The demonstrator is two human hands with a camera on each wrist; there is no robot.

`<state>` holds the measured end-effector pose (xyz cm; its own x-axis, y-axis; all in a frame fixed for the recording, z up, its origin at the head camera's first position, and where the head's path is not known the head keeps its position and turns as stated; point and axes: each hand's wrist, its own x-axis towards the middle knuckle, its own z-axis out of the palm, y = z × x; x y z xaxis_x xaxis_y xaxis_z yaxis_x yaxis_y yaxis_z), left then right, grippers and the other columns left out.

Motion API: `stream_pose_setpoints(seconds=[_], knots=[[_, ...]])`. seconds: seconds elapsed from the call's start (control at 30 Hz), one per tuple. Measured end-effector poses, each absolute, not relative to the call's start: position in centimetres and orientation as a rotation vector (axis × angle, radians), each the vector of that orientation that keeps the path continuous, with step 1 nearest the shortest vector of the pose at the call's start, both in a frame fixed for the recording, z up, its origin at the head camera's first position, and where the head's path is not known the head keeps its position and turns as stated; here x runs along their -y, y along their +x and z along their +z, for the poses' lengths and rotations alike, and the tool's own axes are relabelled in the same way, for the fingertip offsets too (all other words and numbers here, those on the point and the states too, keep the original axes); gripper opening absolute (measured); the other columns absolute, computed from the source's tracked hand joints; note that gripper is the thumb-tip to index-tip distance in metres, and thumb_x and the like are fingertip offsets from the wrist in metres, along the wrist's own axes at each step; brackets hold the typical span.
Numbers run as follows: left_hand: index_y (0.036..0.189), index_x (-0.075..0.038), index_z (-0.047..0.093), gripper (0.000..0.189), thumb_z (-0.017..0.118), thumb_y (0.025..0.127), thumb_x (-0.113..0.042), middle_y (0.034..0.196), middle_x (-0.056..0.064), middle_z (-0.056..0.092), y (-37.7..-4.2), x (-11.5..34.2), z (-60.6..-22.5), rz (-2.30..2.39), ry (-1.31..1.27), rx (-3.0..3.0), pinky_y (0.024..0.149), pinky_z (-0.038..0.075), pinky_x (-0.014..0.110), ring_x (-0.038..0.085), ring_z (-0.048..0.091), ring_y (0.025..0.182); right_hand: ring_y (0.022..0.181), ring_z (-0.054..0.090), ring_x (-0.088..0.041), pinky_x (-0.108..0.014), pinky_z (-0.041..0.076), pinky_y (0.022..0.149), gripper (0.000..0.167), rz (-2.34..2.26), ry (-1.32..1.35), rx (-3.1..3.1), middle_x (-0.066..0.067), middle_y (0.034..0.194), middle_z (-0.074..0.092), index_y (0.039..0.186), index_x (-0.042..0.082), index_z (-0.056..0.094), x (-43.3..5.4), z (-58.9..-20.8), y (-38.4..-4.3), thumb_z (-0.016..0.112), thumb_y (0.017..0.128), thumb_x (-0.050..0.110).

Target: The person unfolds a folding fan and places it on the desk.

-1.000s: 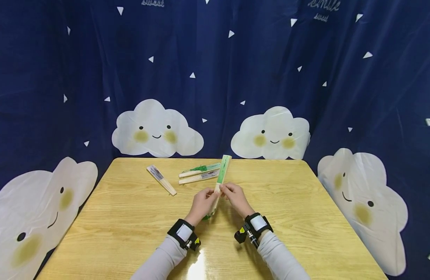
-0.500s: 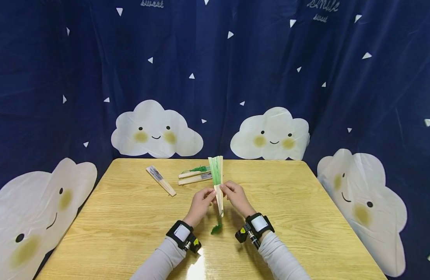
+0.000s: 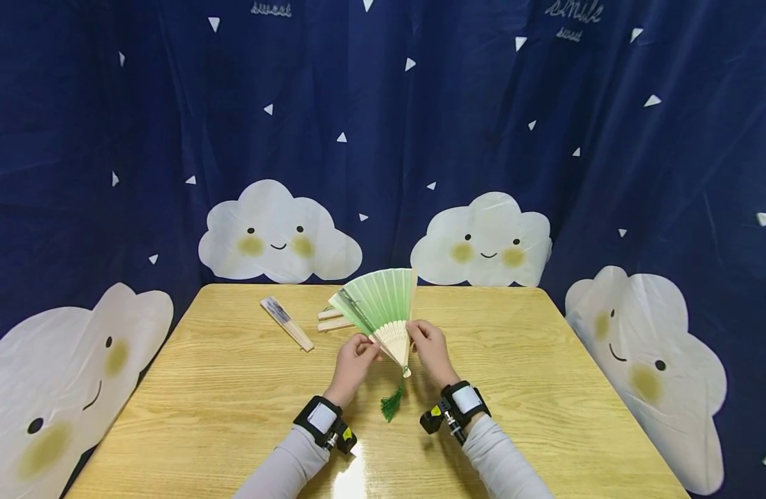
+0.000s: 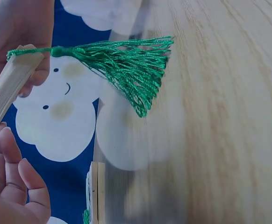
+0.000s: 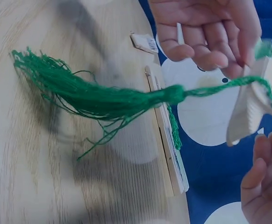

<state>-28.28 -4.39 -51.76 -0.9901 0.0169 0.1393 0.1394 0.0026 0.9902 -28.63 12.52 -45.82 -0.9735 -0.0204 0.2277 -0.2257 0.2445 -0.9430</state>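
Observation:
A green folding fan (image 3: 383, 298) with pale wooden ribs is spread partway, held above the table between both hands. My left hand (image 3: 353, 362) pinches its left outer rib. The right outer rib is gripped by my right hand (image 3: 429, 350), thumb in front. From the pivot end hangs a green tassel (image 3: 392, 403), which fills much of the left wrist view and the right wrist view. In the left wrist view the ribs' narrow end (image 4: 14, 84) shows close to the left fingers (image 4: 10, 149).
A folded fan with a grey pattern (image 3: 286, 322) lies slanted at the table's left. Two more folded fans (image 3: 334, 324) lie behind the spread one, partly hidden by it. The wooden table (image 3: 514, 388) ends at a dark blue curtain (image 3: 383, 138) with cloud shapes.
The fan was folded a second ago, then slightly parted. Its leaf has now spread leftward as my left hand moved left and slightly away from the right. The tassel hangs lower in sight.

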Motion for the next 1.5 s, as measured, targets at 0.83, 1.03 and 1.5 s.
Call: stream_pose_setpoints(seconds=[0.83, 1.03, 1.5], knots=[[0.107, 0.007, 0.053, 0.02, 0.06, 0.094, -0.006, 0.091, 0.02, 0.074, -28.8, 2.4, -51.7, -2.515, 0.209, 1.626, 0.07, 0.057, 0.025, 0.019, 0.075, 0.084, 0.073, 0.058, -0.007, -0.018, 0.046, 0.064, 0.021, 2.597, -0.356, 1.576, 0.005, 0.077, 0.062, 0.079, 0.012, 0.058, -17.5, -50.2, -29.9, 0.057, 0.099, 0.018], [0.1, 0.003, 0.053, 0.01, 0.056, 0.094, -0.004, 0.082, 0.007, 0.073, -28.4, -0.9, -52.2, -2.688, 0.234, 1.499, 0.066, 0.055, 0.02, 0.012, 0.073, 0.077, 0.075, 0.055, -0.009, -0.02, 0.042, 0.066, 0.02, 2.573, -0.473, 1.404, 0.003, 0.08, 0.058, 0.082, 0.011, 0.059, -19.1, -50.3, -28.4, 0.053, 0.101, 0.016], [0.108, 0.01, 0.054, 0.018, 0.052, 0.094, -0.002, 0.099, 0.018, 0.072, -27.3, -9.9, -53.3, -3.005, 0.435, 1.577, 0.07, 0.053, 0.021, 0.015, 0.072, 0.087, 0.071, 0.051, -0.009, -0.021, 0.044, 0.068, 0.022, 2.433, -0.716, 1.246, 0.004, 0.074, 0.052, 0.082, 0.011, 0.058, -27.2, -52.2, -25.7, 0.048, 0.102, 0.013]])
